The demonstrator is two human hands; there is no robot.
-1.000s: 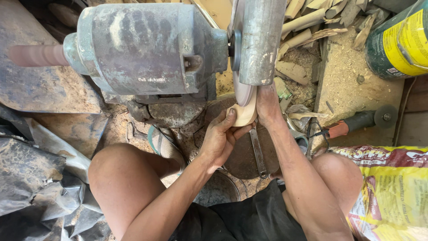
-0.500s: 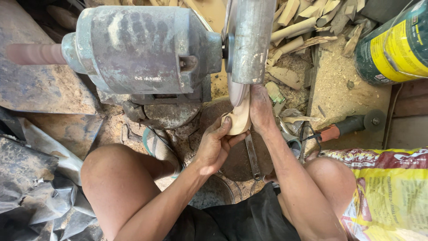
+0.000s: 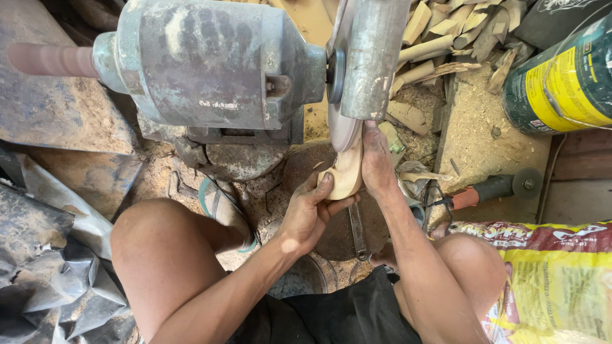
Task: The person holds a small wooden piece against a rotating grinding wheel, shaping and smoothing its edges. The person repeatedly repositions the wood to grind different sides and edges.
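Both hands close on the pale wooden piece (image 3: pixel 347 175): left hand (image 3: pixel 306 213) grips its near-left side, right hand (image 3: pixel 377 162) presses its right side, holding it against the sanding disc (image 3: pixel 341 124) below the grey motor (image 3: pixel 210 64).

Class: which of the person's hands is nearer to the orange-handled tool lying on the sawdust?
Right. The right hand is on the wood piece, just left of the orange-handled tool; the left hand grips farther left.

A dark green can (image 3: pixel 564 76) with a yellow label lies top right; a yellow-and-red printed sack (image 3: pixel 548 280) sits bottom right.
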